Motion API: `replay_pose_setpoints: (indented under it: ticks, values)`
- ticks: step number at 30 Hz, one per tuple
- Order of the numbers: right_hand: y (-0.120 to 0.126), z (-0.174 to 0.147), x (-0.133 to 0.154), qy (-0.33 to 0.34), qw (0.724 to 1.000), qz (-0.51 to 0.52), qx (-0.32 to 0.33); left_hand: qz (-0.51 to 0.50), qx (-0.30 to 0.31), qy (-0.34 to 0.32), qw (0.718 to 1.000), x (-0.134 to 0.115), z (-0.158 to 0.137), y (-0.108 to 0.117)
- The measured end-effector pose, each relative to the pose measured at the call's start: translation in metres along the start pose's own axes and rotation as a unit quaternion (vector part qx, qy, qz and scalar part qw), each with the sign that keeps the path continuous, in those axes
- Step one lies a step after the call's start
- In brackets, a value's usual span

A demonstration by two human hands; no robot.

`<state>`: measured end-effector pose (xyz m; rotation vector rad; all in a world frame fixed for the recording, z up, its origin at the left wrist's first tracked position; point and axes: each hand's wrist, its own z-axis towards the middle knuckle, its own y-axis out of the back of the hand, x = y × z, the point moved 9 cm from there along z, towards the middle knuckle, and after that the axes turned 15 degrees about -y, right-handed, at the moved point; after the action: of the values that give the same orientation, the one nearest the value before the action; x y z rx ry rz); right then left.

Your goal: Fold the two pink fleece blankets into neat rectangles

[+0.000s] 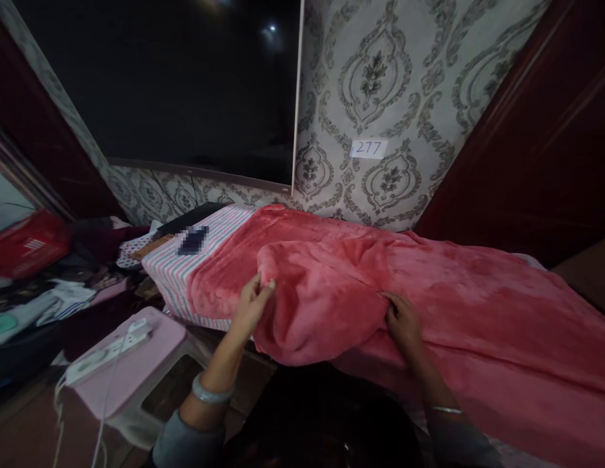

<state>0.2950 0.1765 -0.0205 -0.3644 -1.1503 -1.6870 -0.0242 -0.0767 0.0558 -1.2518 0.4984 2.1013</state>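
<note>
Two hands hold a pink blanket [322, 305] at the centre of the frame.
The left hand [254, 298] has its grip pinched on one edge, the right hand [404, 320] on another, apparently to spread the cloth between them. At far left, the red bag [32, 246] does not show its contents.

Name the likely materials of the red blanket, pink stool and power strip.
Red blanket: probably plush synthetic fleece, with light and dark brushed patches. Pink stool: likely moulded plastic, smooth, with rounded corners. Power strip: apparently smooth rigid plastic, judging by its straight casing.
</note>
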Motion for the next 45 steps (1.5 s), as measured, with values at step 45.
replay_pose_setpoints:
  ticks: [45]
  values:
    - [0.042,0.088,0.114,-0.162,0.923,0.345,-0.048,-0.098,0.166,-0.141,0.971,-0.064,0.055,-0.108]
